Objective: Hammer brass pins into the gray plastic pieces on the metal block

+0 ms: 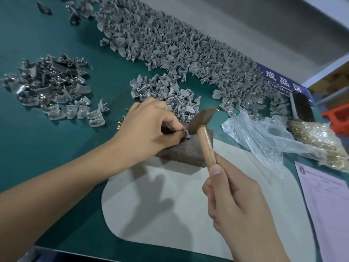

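I have my left hand (149,125) curled over the far-left corner of the metal block (190,148), thumb and fingertips pinching a small gray piece (186,133) down against its top. A pin seems to sit in it, though it is too small and too hidden by my fingers to be sure. My right hand (234,201) is wrapped tight around the wooden handle of the hammer (202,121), thumb laid along the shaft, with the dark head poised just right of the pinched piece, its face very close to it.

To do this strike well, I judge I should keep the piece flat on the block so the pin drives straight, and keep my fingertips low and clear of the hammer's path. Short, light taps from the wrist look safer than a full swing, since the head is so near my thumb.

More plain gray pieces lie in the big heap (170,46) along the far side, pinned ones in the pile (54,86) at far left, and spare pins in the bag (321,140) at right.
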A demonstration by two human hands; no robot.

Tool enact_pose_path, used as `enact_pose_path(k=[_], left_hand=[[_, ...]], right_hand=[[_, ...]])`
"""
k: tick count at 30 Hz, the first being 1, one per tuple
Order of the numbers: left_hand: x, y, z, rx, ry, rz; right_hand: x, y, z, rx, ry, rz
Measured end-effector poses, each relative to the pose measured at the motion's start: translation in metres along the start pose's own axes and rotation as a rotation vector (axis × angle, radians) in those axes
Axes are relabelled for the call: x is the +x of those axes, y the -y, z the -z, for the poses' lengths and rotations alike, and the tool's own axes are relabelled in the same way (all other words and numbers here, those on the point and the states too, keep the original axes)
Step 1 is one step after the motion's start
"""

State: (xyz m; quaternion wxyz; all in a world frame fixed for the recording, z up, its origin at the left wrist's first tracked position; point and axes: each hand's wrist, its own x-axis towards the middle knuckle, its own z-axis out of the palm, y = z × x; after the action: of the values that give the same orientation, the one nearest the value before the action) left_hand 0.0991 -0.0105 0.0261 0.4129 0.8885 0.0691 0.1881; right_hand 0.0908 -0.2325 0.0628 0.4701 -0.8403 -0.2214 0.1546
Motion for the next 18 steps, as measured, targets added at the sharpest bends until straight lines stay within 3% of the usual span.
enact_pose_path(k=[9, 13, 18], left_hand=[[0.0001, 0.0009, -0.0001, -0.004, 0.0, 0.008], [0.0005, 0.001, 0.0, -0.04, 0.013, 0.012], [0.0009, 0.0011, 0.0005, -0.048, 0.011, 0.001]], right_hand=[[0.003, 0.0034, 0.0004, 0.053, -0.063, 0.053], [0.0054, 0.0009, 0.0031, -0.017, 0.012, -0.003], [0.0046, 0.0035, 0.0034, 0.02, -0.023, -0.002]])
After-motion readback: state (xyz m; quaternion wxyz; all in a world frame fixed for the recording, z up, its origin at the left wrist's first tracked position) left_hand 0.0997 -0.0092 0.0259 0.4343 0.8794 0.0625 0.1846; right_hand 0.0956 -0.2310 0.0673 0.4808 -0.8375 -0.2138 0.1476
